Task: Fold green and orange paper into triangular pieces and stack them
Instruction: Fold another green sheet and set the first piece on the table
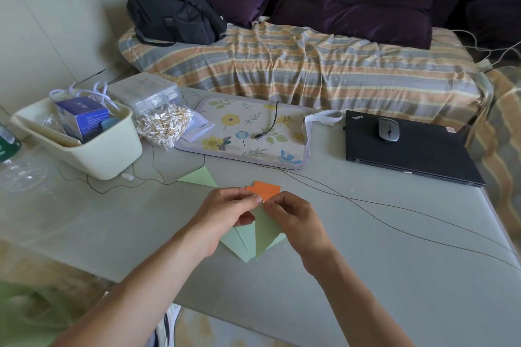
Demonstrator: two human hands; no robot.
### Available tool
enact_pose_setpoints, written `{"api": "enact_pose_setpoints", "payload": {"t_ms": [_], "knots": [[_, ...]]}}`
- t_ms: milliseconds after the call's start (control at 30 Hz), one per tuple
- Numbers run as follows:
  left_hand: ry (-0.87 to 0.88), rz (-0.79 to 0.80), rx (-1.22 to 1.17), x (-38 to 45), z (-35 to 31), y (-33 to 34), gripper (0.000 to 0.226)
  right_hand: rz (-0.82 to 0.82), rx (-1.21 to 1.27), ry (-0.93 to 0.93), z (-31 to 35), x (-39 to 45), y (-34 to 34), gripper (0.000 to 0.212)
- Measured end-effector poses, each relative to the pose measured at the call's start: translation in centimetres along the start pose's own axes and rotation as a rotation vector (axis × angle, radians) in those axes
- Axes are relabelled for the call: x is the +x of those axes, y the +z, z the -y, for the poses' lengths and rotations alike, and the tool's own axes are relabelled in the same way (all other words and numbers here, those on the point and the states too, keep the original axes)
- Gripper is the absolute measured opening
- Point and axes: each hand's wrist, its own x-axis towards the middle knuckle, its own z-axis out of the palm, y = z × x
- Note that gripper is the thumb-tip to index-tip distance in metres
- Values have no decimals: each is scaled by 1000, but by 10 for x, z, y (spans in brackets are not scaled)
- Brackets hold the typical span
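Both hands at work near the front edge of the grey table (366, 276). Left hand (225, 217) and right hand (293, 220) meet at the top of a green paper sheet (266, 229), each pinching it between thumb and fingertips; nothing else is held. The sheet already shows long creases fanning down to a point toward the person, so the fold is part-made, not finished.

Just beyond the fingertips lies a small orange paper stack (265, 188), flat on the table, partly hidden by the hands. Cannot tell whether the green sheet touches it. One finished green triangle (200, 177) lies apart, to the left and farther back, beside the cream plastic bin (93, 155).

Elsewhere: floral mat (242, 132) with a loose USB cable (267, 124), bag of cotton swabs (162, 125), closed ThinkPad laptop (408, 149) carrying a grey mouse (388, 129).

Judgement on the step: the top corners are being brought together. To do it well, line up the two edges exactly before pressing, keep one hand pinning the meeting point, then run the other thumb down the crease from the top toward the lower point. Lowering the sheet flat onto the table should give a sharper crease than folding in the air. Keep clear of the orange stack so it isn't nudged askew.
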Motion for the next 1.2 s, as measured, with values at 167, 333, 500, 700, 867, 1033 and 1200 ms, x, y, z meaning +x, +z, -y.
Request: {"api": "enact_pose_setpoints", "payload": {"t_ms": [167, 333, 500, 700, 867, 1033, 1200], "knots": [[34, -36, 7, -1, 0, 2, 8, -27, -26, 16, 2, -1, 1, 19], [81, -50, 77, -3, 2, 6, 8, -13, -14, 10, 3, -2, 3, 20], [104, -105, 102, -3, 0, 7, 7, -37, -46, -6, 1, 1, 3, 20], [148, -258, 122, 4, -5, -6, 11, -4, -55, 18, -4, 5, -2, 17], [169, -270, 159, 5, -2, -4, 11, -18, -77, 25, -6, 5, -2, 16], [168, -140, 155, -2, -2, 1, 7, 18, -26, -10, -4, 3, -1, 12], [284, -258, 352, -5, 1, 3, 19, -92, -52, -38, -5, 4, 0, 13]]}}
